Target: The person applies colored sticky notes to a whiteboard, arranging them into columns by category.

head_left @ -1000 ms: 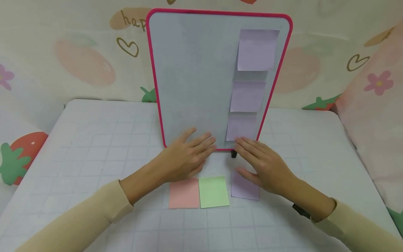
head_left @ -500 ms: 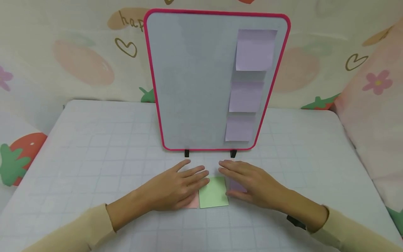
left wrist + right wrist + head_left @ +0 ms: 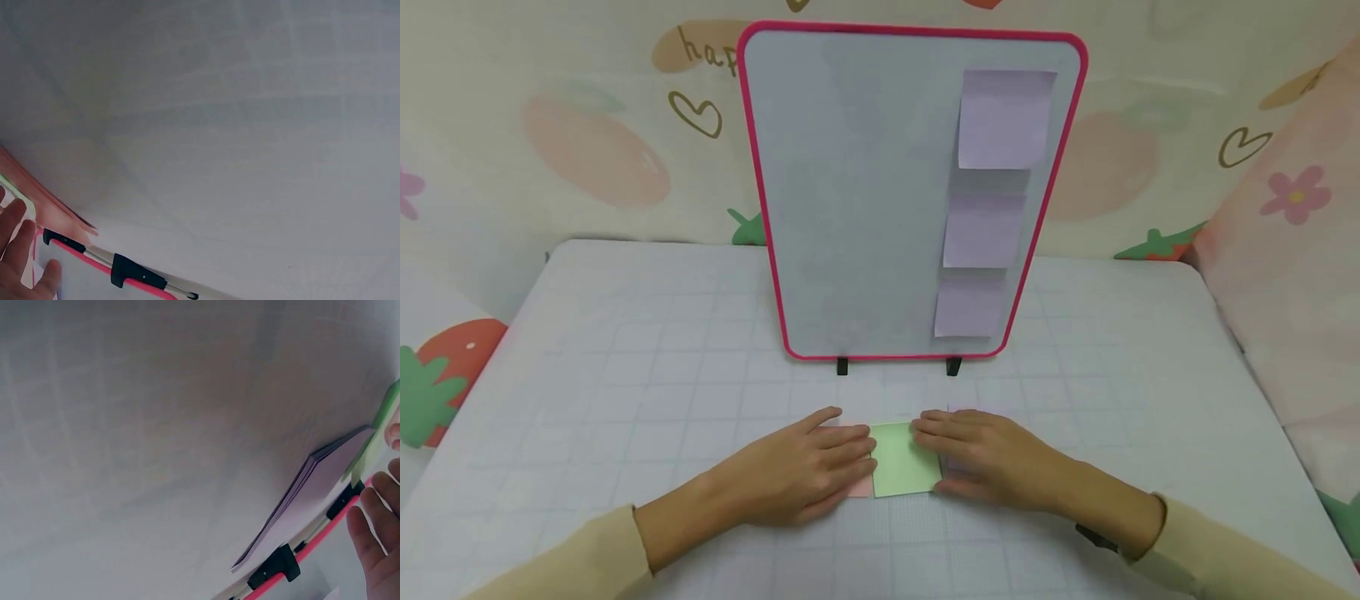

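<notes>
At the near middle of the tabletop [image 3: 625, 350], both hands lie palm down over a row of sticky-note pads. The left hand [image 3: 808, 473] is over the pink pad [image 3: 862, 488], its fingers extended and the little finger spread toward the far side; its fingertips reach the left edge of the green pad [image 3: 904, 465]. The right hand [image 3: 992, 454] is over the purple pad [image 3: 312, 494], fingers extended and close together, fingertips over the right edge of the green pad. Whether either hand presses down, the views do not tell.

A second ago the hands were farther off, at the lower edge of the whiteboard [image 3: 850, 192], the right one by the lowest purple note [image 3: 970, 306]. Half a second ago they had come back to the pads, and since then they have shifted slightly nearer. Much of the pink and purple pads showed a second ago; now the hands hide most of both. The green pad has stayed between them.

With the hands withdrawn, the board's lower edge and both black feet, left [image 3: 842, 367] and right [image 3: 953, 367], are in sight. Its column of purple notes, with the upper note [image 3: 1006, 119] and middle note [image 3: 985, 231], is unchanged down the right side.
</notes>
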Demonstrator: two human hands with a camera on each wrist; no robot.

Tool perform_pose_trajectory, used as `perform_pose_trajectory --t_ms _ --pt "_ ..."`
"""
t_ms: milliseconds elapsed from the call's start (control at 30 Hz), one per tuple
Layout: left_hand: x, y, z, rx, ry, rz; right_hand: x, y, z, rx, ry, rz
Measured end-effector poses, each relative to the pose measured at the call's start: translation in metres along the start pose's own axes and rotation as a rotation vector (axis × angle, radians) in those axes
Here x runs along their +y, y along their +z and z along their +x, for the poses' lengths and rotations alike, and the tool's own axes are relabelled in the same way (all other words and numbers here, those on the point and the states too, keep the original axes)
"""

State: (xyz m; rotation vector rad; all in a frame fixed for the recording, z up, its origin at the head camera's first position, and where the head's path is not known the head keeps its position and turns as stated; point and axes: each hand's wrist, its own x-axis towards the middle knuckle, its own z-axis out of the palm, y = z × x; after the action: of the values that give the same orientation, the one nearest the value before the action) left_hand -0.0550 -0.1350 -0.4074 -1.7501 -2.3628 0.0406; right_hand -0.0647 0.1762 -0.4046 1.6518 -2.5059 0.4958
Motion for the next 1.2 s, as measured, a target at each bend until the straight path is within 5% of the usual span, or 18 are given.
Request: perform_pose_trajectory --t_ms 433,1200 --pt "0.0001 0.0055 -0.0043 -0.015 0.013 -0.052 -0.002 0.0061 0.0024 -0.124 0.032 -0.041" --pt "-0.0035 0.0044 0.0016 0.017 0.017 -0.034 -0.0028 0.0046 0.0034 -0.137 0.06 0.012"
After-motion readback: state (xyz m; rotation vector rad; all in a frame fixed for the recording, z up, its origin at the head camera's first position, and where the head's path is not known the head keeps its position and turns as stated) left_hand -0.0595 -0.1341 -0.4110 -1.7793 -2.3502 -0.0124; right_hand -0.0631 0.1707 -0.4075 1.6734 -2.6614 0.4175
